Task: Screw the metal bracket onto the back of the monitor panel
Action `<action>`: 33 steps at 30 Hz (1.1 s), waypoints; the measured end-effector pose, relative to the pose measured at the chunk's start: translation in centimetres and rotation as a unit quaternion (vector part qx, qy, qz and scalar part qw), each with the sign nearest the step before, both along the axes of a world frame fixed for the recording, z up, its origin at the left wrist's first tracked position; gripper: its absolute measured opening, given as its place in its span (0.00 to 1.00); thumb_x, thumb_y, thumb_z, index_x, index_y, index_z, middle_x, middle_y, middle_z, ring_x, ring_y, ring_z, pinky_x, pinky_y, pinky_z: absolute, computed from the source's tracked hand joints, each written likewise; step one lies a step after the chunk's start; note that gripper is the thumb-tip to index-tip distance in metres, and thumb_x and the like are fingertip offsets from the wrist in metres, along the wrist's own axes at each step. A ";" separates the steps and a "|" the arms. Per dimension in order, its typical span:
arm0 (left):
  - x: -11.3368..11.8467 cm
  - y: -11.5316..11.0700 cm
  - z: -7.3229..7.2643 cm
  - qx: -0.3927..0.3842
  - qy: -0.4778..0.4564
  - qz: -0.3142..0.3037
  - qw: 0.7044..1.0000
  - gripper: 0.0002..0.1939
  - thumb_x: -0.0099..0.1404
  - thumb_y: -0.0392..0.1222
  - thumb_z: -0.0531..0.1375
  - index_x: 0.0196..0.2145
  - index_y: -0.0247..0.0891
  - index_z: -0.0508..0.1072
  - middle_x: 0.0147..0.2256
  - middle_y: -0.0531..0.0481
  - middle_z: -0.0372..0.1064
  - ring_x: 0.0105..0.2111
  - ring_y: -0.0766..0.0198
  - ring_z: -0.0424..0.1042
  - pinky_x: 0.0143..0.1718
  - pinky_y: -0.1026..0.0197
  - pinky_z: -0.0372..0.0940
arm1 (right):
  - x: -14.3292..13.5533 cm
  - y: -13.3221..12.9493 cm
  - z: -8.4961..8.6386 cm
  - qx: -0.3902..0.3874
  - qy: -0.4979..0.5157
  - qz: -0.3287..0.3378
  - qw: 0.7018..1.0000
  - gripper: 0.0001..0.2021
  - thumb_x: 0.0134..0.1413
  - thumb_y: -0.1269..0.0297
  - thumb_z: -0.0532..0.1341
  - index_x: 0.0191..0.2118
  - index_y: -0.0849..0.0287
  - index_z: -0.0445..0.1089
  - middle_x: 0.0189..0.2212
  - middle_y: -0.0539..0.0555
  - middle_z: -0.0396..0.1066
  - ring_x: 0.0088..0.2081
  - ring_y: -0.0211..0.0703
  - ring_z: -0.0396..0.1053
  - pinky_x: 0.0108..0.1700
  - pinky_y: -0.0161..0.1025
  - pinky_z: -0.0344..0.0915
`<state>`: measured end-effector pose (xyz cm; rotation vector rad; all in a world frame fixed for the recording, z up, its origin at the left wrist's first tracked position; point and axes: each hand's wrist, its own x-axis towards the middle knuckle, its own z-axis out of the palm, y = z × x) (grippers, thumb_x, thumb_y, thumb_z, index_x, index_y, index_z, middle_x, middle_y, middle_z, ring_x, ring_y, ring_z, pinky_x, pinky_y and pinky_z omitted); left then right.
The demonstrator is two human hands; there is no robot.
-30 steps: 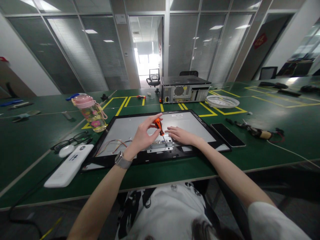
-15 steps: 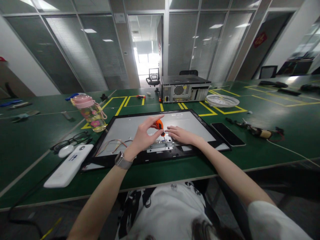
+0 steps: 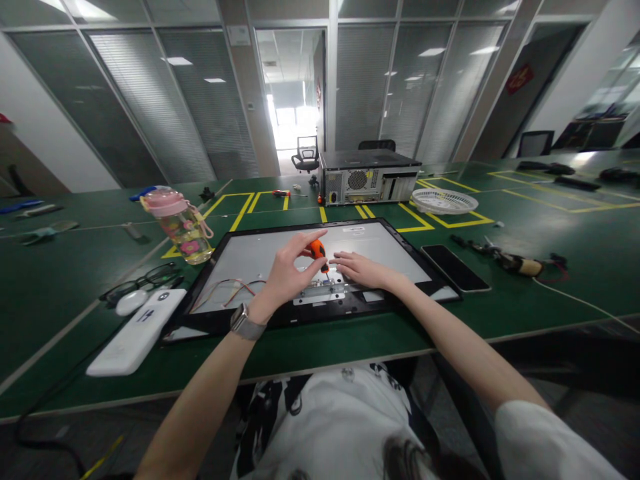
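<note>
My left hand (image 3: pixel 293 268), with a watch on its wrist, is closed around the orange and black handle of a screwdriver (image 3: pixel 318 251). The screwdriver leans slightly, its tip down at a metal bracket (image 3: pixel 320 293) with small connectors. That bracket sits near the front edge of a flat screen panel (image 3: pixel 395 250) with a black frame, lying back side up on the table. My right hand (image 3: pixel 364 270) rests flat on the panel just right of the screwdriver, fingers stretched out and holding nothing. Thin coloured wires (image 3: pixel 233 288) lie on the panel's left part.
A computer case (image 3: pixel 370 177) and a white basket (image 3: pixel 445 201) stand behind the panel. Left are a pink-lidded bottle (image 3: pixel 177 227), glasses (image 3: pixel 143 281) and a white power bank-like block (image 3: pixel 137 333). A black phone (image 3: pixel 455 268) and a wired part (image 3: pixel 520 265) lie right.
The screwdriver's handle tilts slightly more to the left in my left hand. Both hands otherwise stay in place.
</note>
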<state>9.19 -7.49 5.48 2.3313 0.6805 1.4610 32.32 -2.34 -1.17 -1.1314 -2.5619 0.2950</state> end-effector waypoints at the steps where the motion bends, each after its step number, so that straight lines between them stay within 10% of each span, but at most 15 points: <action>1: 0.0 -0.1 0.0 0.002 0.001 -0.001 1.000 0.26 0.63 0.33 0.60 0.58 0.46 0.67 0.44 0.48 0.69 0.42 0.64 0.72 0.43 0.61 0.74 | 0.0 0.0 0.0 -0.001 0.001 0.002 1.000 0.23 0.69 0.55 0.46 0.60 0.59 0.67 0.62 0.62 0.63 0.64 0.55 0.58 0.63 0.55 0.54; 14: 0.0 0.1 -0.2 -0.026 0.008 -0.048 0.998 0.29 0.65 0.33 0.59 0.62 0.47 0.62 0.50 0.45 0.70 0.45 0.63 0.74 0.45 0.59 0.74 | -0.1 0.0 0.0 0.001 -0.004 0.000 1.000 0.23 0.69 0.56 0.46 0.61 0.60 0.66 0.62 0.64 0.62 0.63 0.55 0.59 0.63 0.54 0.55; 33: 0.2 0.9 -1.1 -0.031 -0.065 0.047 0.996 0.22 0.59 0.39 0.67 0.51 0.42 0.71 0.39 0.51 0.72 0.33 0.68 0.74 0.34 0.65 0.74 | 0.0 0.3 -0.4 0.013 0.017 0.012 1.000 0.22 0.69 0.55 0.47 0.59 0.56 0.67 0.60 0.61 0.66 0.61 0.54 0.62 0.62 0.54 0.57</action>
